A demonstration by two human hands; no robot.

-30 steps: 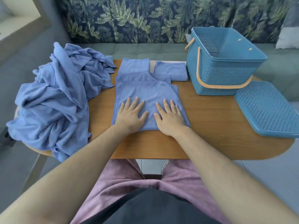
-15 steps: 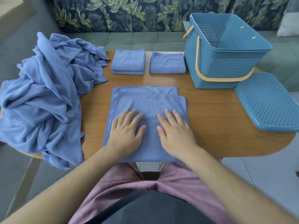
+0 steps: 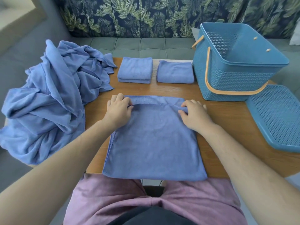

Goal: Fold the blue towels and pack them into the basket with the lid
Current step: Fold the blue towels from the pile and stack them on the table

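A half-folded blue towel [image 3: 154,140] lies flat on the wooden table [image 3: 227,114], its near edge hanging over the table's front. My left hand [image 3: 119,109] pinches its far left corner and my right hand [image 3: 194,115] pinches its far right corner. Two folded blue towels sit at the back: a stack [image 3: 135,69] and a single one [image 3: 175,72]. A heap of unfolded blue towels [image 3: 48,98] covers the table's left end. The empty blue basket [image 3: 235,65] with orange handles stands at the back right. Its blue lid [image 3: 276,117] lies beside it.
A grey-green sofa with a leaf-patterned back [image 3: 146,18] runs behind the table. The lid overhangs the table's right edge. Bare wood shows between the flat towel and the basket.
Both hands slid from the towel's middle to its far corners and now pinch them. The camera view has tipped downward and closer.
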